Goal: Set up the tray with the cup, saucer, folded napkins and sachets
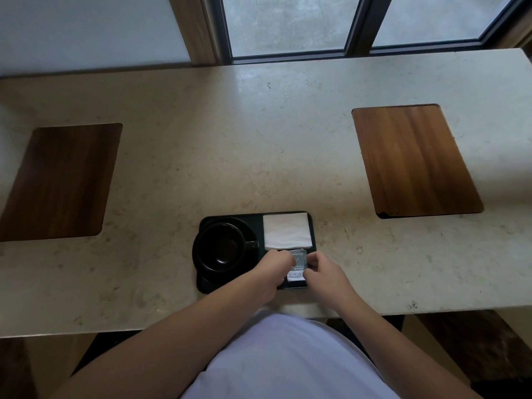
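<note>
A black tray [256,216] lies near the front edge of the stone counter. On its left half a black cup [221,245] stands on a black saucer [250,228], handle pointing right. Folded white napkins [287,230] fill the tray's far right corner. Below them, in the near right corner, lie the sachets [297,264], white with printed text. My left hand [272,272] pinches the sachets' left side and my right hand [324,273] holds their right side; both hands cover part of them.
The beige stone counter [259,139] holds two inset wooden boards, one at the left [60,182] and one at the right [414,159]. A window with dark frames [357,27] runs along the back. My white shirt [288,358] fills the bottom.
</note>
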